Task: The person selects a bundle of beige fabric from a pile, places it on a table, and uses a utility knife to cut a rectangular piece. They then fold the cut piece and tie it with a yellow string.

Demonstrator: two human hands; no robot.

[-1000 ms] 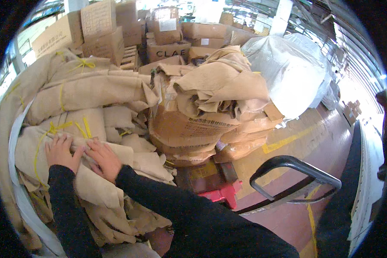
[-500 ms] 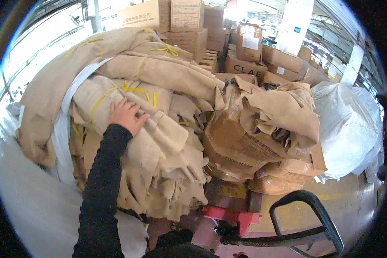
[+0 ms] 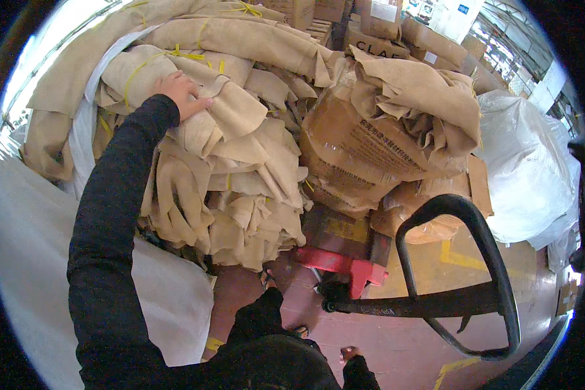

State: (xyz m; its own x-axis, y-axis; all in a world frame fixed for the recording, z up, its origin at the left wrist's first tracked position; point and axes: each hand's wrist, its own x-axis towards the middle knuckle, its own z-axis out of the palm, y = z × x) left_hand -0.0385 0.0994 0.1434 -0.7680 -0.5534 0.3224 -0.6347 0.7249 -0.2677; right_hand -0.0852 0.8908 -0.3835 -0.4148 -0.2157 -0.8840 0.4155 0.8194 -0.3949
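My left hand [image 3: 183,95] lies on a rolled tan burlap-like fabric [image 3: 224,110], fingers stretched out and slightly apart over its top. Yellow ties [image 3: 187,55] bind the roll just beyond my fingers. More tan rolls [image 3: 240,36] are stacked behind it, and loose folded ends of the fabric hang down in front. My right hand [image 3: 350,353] hangs low at the bottom, away from the stack; it is small in view and its fingers are mostly hidden.
A red pallet jack [image 3: 338,261] with a black loop handle [image 3: 510,292] stands right of my feet. A torn brown carton [image 3: 344,140] topped with folded tan fabric sits beyond it. A white plastic-wrapped bundle [image 3: 523,169] stands at right, and grey-white sheeting [image 3: 169,292] lies at left.
The view has tilted down, so the stack sits higher and my feet and right hand show. My left hand still rests on the same roll.
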